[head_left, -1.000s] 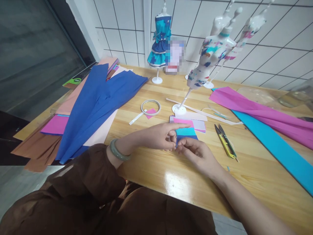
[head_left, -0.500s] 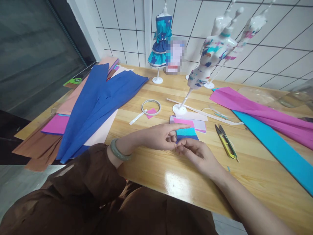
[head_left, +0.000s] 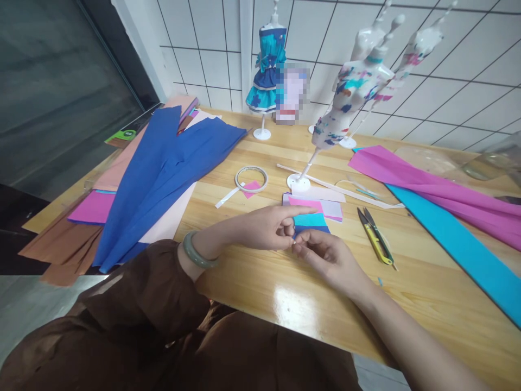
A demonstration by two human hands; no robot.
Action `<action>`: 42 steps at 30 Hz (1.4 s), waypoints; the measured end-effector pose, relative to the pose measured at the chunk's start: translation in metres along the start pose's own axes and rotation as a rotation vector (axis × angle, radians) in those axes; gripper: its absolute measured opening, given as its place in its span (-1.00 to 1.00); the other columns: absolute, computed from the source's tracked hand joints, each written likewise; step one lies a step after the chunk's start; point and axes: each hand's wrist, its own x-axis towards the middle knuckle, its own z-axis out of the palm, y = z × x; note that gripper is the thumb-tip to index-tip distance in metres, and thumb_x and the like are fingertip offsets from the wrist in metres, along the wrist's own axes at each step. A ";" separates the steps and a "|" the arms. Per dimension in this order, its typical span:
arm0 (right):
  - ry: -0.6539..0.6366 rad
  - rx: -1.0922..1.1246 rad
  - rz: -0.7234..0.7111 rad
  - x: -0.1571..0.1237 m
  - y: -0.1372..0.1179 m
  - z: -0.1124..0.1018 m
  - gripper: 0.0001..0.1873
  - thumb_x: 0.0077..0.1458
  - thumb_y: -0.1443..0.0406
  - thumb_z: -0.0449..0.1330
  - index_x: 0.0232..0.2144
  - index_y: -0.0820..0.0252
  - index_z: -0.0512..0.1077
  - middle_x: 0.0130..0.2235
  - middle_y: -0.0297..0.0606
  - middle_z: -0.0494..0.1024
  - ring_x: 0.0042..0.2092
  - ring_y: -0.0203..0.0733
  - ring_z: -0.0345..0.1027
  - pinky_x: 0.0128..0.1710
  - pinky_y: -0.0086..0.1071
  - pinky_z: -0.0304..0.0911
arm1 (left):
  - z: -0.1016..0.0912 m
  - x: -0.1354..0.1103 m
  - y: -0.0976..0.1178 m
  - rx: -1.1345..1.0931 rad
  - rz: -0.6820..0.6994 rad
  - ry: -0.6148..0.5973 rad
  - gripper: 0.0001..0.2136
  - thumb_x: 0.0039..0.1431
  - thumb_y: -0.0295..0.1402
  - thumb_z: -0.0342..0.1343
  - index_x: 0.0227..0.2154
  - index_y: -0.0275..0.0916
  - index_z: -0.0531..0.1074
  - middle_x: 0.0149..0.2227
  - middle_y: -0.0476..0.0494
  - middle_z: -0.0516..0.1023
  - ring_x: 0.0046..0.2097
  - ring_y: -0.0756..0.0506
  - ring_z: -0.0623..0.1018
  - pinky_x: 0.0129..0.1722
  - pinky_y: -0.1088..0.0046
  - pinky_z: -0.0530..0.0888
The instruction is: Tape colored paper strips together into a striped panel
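Over the wooden table my left hand (head_left: 266, 225) has its index finger stretched out and the other fingers curled in. The fingertips of my right hand (head_left: 329, 258) are pinched together and meet those of my left hand. A tiny white bit shows where they meet, too small to name. Just behind the hands lie crepe paper pieces in pink, turquoise (head_left: 310, 220) and dark blue, overlapping in bands. Lilac paper (head_left: 334, 209) sticks out from under them. My hands partly cover this stack.
Yellow-handled thread snips (head_left: 375, 236) lie to the right. A tape roll (head_left: 236, 179) is at centre left. Blue crepe paper (head_left: 163, 168) spreads on the left; pink (head_left: 439, 187) and turquoise strips (head_left: 456, 250) lie right. A paint-stained mannequin (head_left: 345, 103) and a dressed one (head_left: 271, 68) stand behind.
A tiny white bit shows more clearly between the fingertips now. Both hands have otherwise stayed almost in place.
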 end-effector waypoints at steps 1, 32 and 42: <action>-0.001 -0.002 -0.003 0.000 0.001 0.000 -0.81 0.12 0.21 0.09 -0.41 0.22 0.36 -0.45 -0.33 0.36 -0.40 -0.30 0.19 -0.40 -0.42 0.11 | 0.000 0.000 0.000 -0.003 0.002 -0.003 -0.33 -0.01 -0.55 0.06 0.21 -0.24 0.03 -0.44 0.04 0.35 -0.46 0.09 0.34 -0.45 0.58 0.31; -0.007 -0.009 -0.052 0.001 -0.001 -0.003 -0.81 0.14 0.23 0.04 -0.43 0.20 0.37 -0.44 -0.29 0.42 -0.38 -0.26 0.26 -0.34 -0.37 0.19 | 0.002 0.000 -0.002 -0.040 -0.037 -0.004 -0.35 0.03 -0.52 0.04 0.22 -0.22 0.01 -0.41 0.03 0.34 -0.44 0.09 0.34 -0.44 0.58 0.32; -0.003 -0.056 -0.043 0.001 -0.005 -0.002 -0.77 0.13 0.20 0.04 -0.47 0.20 0.36 -0.46 -0.30 0.41 -0.40 -0.26 0.25 -0.38 -0.39 0.17 | 0.002 0.000 0.002 0.072 -0.012 0.014 -0.36 0.04 -0.50 0.06 0.21 -0.20 0.03 -0.40 0.02 0.33 -0.40 0.08 0.33 -0.37 0.56 0.33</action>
